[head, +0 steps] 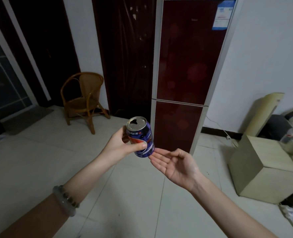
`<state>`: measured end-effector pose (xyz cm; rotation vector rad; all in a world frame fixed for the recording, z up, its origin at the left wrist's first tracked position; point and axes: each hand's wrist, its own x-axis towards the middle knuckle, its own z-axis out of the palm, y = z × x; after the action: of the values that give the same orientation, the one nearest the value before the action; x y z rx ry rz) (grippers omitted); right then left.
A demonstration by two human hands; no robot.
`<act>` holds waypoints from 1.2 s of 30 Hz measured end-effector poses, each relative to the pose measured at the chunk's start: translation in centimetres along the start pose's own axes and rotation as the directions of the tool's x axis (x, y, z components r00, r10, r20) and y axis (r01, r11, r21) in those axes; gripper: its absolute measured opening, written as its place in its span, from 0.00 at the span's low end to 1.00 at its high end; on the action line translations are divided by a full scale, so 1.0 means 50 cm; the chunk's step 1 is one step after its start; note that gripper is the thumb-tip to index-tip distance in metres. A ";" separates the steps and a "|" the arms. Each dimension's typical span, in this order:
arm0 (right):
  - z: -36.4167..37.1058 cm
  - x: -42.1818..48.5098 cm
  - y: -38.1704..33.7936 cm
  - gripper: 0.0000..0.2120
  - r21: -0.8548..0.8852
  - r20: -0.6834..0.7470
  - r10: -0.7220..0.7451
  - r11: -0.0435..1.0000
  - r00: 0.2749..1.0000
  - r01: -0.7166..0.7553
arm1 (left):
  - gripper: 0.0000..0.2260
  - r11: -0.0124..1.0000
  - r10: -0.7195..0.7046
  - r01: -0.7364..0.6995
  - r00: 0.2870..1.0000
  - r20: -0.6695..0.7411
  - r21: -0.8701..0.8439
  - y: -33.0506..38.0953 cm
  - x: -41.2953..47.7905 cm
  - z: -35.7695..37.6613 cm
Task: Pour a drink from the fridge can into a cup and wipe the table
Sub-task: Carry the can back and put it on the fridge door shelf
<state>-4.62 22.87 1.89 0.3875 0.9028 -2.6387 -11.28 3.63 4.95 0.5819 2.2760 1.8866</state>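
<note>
Left hand (120, 143) grips opened can (141, 136); right hand (175, 164) open beneath, before fridge (190, 66).

Blue can (141, 137), opened top, tilted, before closed fridge (188, 66)

Dim light. Red fridge (190, 57) against white wall (262, 57); dark door (125, 57) just left of it, rattan chair (85, 100) further left, beige box (262, 169) right; tiled floor (133, 194).

Home, fridge (188, 69), rattan chair (83, 98) (tiled floor)
</note>
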 end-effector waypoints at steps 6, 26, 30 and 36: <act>0.020 0.166 -0.117 0.22 -0.025 -0.011 -0.005 1.000 1.000 0.005 | 0.36 1.000 0.003 -0.004 1.000 0.001 0.010 -0.027 0.200 -0.037; 0.127 0.800 -0.432 0.32 0.047 -0.019 -0.127 0.991 0.992 0.127 | 0.34 0.998 0.046 -0.038 0.988 0.148 -0.058 -0.136 0.938 -0.248; 0.138 0.896 -0.481 0.26 0.055 -0.033 -0.141 0.988 0.989 0.143 | 0.34 0.997 0.052 -0.042 0.983 0.175 -0.059 -0.152 1.052 -0.272; 0.125 1.019 -0.560 0.36 0.065 -0.010 -0.149 0.987 0.989 0.150 | 0.32 0.997 0.049 -0.038 0.982 0.181 -0.062 -0.189 1.196 -0.284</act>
<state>-62.75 28.94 3.76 0.3559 0.8811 -2.8111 -72.94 11.41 7.44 0.7688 2.1028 1.8288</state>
